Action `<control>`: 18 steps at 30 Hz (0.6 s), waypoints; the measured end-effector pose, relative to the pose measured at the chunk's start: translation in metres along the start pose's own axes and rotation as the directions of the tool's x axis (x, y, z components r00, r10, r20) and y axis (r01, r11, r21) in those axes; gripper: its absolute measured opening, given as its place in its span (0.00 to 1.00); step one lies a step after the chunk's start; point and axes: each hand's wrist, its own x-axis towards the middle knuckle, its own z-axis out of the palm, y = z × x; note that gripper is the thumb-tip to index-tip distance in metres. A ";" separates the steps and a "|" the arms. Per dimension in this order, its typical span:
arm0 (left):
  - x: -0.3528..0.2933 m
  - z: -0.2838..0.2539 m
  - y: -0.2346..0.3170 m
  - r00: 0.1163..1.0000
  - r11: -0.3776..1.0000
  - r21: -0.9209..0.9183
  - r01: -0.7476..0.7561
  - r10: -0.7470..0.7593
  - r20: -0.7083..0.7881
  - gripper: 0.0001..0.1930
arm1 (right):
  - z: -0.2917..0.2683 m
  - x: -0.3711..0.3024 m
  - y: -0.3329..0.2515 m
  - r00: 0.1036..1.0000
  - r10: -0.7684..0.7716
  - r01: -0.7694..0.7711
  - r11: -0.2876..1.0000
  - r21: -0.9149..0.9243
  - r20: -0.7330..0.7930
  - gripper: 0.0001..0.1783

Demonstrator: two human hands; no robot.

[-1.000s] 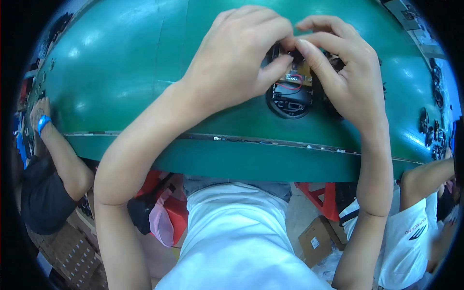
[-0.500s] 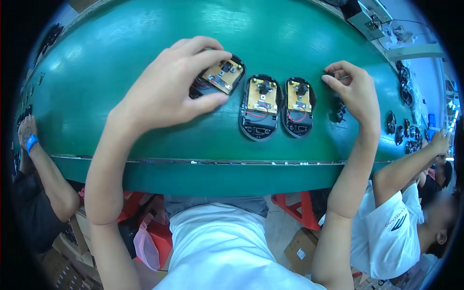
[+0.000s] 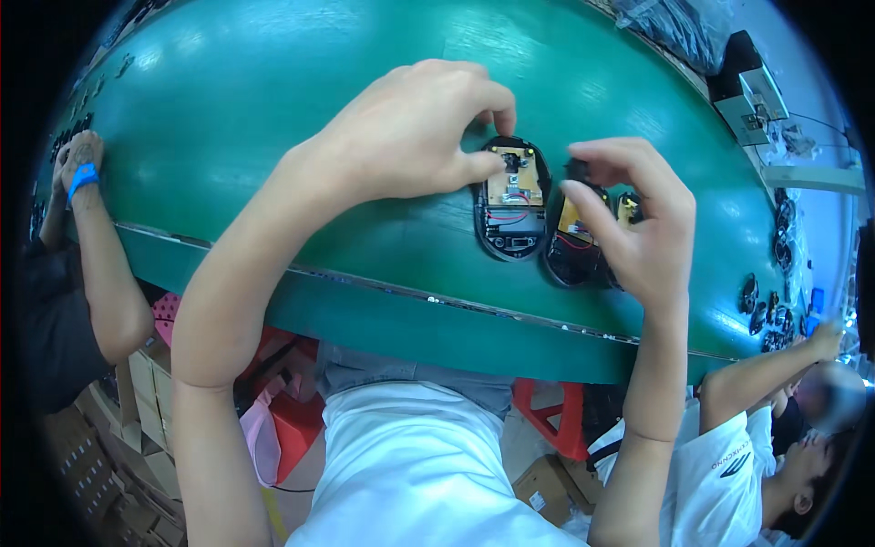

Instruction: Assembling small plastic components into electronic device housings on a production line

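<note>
Three opened computer mice, black bottom shells with tan circuit boards and red wires, lie side by side on the green table. My left hand (image 3: 410, 132) curls over the far end of the leftmost mouse (image 3: 513, 219), thumb at its left side and fingers at the top edge. In my right hand (image 3: 643, 214), a small black part (image 3: 577, 170) is pinched between thumb and fingers, just above the middle mouse (image 3: 572, 260). Most of the third mouse (image 3: 629, 208) is hidden behind that hand.
The green table (image 3: 365, 246) has a front edge close to my body. Several black mouse parts (image 3: 770, 314) lie at the right. A metal device (image 3: 752, 91) stands at the far right. Co-workers sit on both sides; one's hand (image 3: 80, 164) rests at the left.
My left hand has moved right with its mouse, which now lies flat beside the other two. My right hand has come left over the mice with the small black part. The view has shifted.
</note>
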 end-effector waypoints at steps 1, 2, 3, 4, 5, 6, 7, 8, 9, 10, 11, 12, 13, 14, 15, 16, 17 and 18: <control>0.001 0.000 0.000 1.000 0.999 -0.034 0.003 -0.003 -0.008 0.14 | 0.007 0.005 -0.004 1.000 -0.014 0.014 1.000 0.008 -0.004 0.12; 0.001 0.001 0.001 1.000 0.998 -0.067 0.005 -0.006 -0.016 0.14 | 0.011 0.010 -0.004 1.000 -0.013 0.013 1.000 0.011 0.000 0.12; 0.001 0.002 0.000 1.000 0.998 -0.068 0.009 -0.010 -0.015 0.14 | 0.015 0.016 -0.003 0.997 -0.080 0.081 0.995 -0.059 0.016 0.12; 0.000 0.004 -0.001 0.998 0.998 -0.056 -0.025 0.022 -0.052 0.13 | 0.019 0.019 -0.003 0.989 -0.145 0.149 0.981 -0.127 0.037 0.13; -0.001 0.006 -0.002 0.995 0.997 -0.043 -0.057 0.053 -0.089 0.12 | 0.022 0.017 -0.005 0.993 -0.106 0.110 0.988 -0.104 0.044 0.13; -0.001 0.008 -0.002 0.994 0.998 -0.042 -0.053 0.049 -0.093 0.12 | 0.024 0.016 -0.005 0.993 -0.111 0.116 0.988 -0.103 0.048 0.13; -0.001 0.011 -0.001 0.992 0.996 -0.069 -0.059 0.051 -0.114 0.13 | 0.028 0.014 -0.005 0.994 -0.103 0.105 0.992 -0.072 0.034 0.14; -0.001 0.014 0.000 0.989 0.993 -0.097 -0.066 0.053 -0.135 0.13 | 0.029 0.012 -0.005 0.995 -0.094 0.095 0.995 -0.040 0.022 0.14; 0.000 0.018 0.004 0.990 0.977 -0.210 -0.018 -0.012 -0.140 0.15 | 0.031 0.010 -0.007 1.000 -0.026 0.026 1.000 -0.016 0.000 0.14; -0.001 0.020 0.007 0.990 0.977 -0.212 -0.011 -0.019 -0.141 0.15 | 0.032 0.010 -0.004 1.000 -0.027 0.027 1.000 -0.012 0.007 0.14; -0.001 0.020 0.011 0.988 0.966 -0.256 0.044 -0.080 -0.133 0.16 | 0.032 0.011 -0.001 0.998 -0.062 0.062 0.997 -0.039 -0.003 0.13; -0.003 0.022 0.015 0.984 0.949 -0.302 0.094 -0.136 -0.119 0.17 | 0.032 0.010 0.001 0.996 -0.092 0.090 0.994 -0.068 -0.013 0.13; -0.004 0.025 0.017 0.984 0.947 -0.307 0.099 -0.140 -0.114 0.17 | 0.033 0.010 0.001 0.996 -0.086 0.085 0.994 -0.066 -0.009 0.13; -0.007 0.029 0.019 0.973 0.965 -0.250 0.079 -0.129 -0.192 0.17 | 0.033 0.010 0.000 0.999 -0.043 0.044 0.997 -0.060 0.008 0.12; -0.007 0.032 0.021 0.956 0.980 -0.191 0.059 -0.110 -0.270 0.18 | 0.032 0.010 0.001 1.000 -0.003 0.004 0.998 -0.059 0.022 0.12; -0.009 0.035 0.022 0.957 0.979 -0.195 0.059 -0.112 -0.268 0.18 | 0.032 0.010 0.002 1.000 0.002 0.000 0.998 -0.060 0.025 0.12; -0.011 0.039 0.024 0.945 0.985 -0.163 0.054 -0.103 -0.311 0.18 | 0.031 0.009 0.003 1.000 -0.008 0.010 0.999 -0.049 0.027 0.12; -0.011 0.042 0.025 0.930 0.991 -0.127 0.048 -0.091 -0.357 0.19 | 0.030 0.010 0.004 0.999 -0.023 0.024 0.999 -0.039 0.028 0.12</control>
